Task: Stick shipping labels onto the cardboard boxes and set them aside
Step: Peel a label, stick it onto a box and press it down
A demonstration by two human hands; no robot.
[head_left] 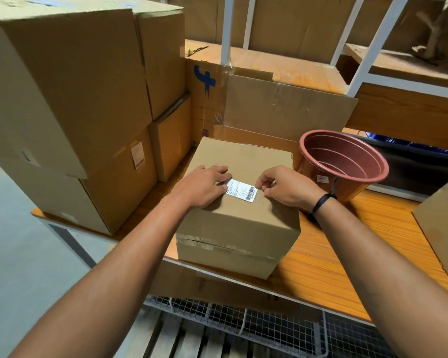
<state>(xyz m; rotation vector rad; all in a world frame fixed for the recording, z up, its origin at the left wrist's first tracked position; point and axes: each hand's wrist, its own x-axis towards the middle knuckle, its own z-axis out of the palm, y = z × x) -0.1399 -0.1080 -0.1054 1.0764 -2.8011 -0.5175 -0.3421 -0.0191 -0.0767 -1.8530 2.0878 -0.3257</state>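
Observation:
A taped cardboard box [246, 161] stands on the wooden shelf [373, 241] in front of me. A white shipping label [241, 190] with a barcode lies on the box's top, near its front edge. My left hand [204, 186] rests flat on the box top, its fingers pressing on the label's left end. My right hand [282, 187] pinches the label's right end between thumb and fingertips. A black band sits on my right wrist.
Large stacked cardboard boxes [70, 104] fill the left side; one lower box carries a label [138, 157]. A brown plastic pot [344, 161] leans at the right of the box. Another box corner [442, 218] juts in far right. A wire mesh basket [243, 321] lies below.

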